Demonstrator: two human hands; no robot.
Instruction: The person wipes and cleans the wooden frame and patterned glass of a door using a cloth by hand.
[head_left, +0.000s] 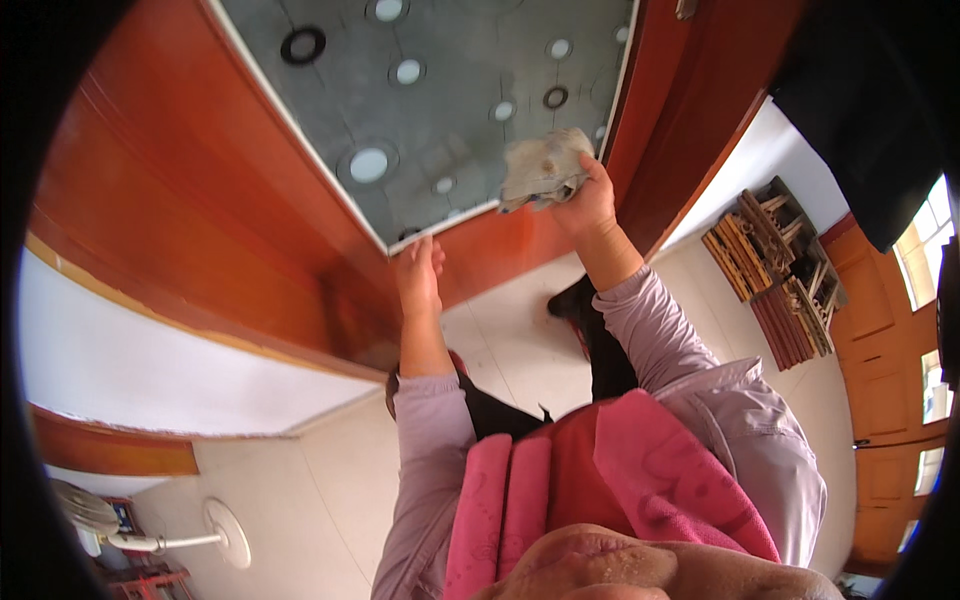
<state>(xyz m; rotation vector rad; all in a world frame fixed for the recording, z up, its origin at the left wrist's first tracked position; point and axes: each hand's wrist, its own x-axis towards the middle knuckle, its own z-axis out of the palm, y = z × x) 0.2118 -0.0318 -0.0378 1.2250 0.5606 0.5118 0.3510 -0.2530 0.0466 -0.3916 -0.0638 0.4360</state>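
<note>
A frosted glass door panel (450, 97) with a pattern of circles stands before me in a reddish-brown frame (510, 247). My right hand (589, 199) grips a folded, stained, light-coloured cloth (547, 165) in front of the glass near its lower right part. At the lower left corner of the panel is my left hand (421, 274), with nothing in it and its fingers extended at the frame's edge. Whether its fingertips touch the frame cannot be told. A pink towel (675, 472) hangs over my chest.
Stacked wooden pieces (780, 277) lie on the tiled floor (487, 345) at the right, near orange-brown wooden doors (870, 322). A pedestal fan (225, 532) stands at the lower left. Dark cloth (862, 112) hangs at the upper right.
</note>
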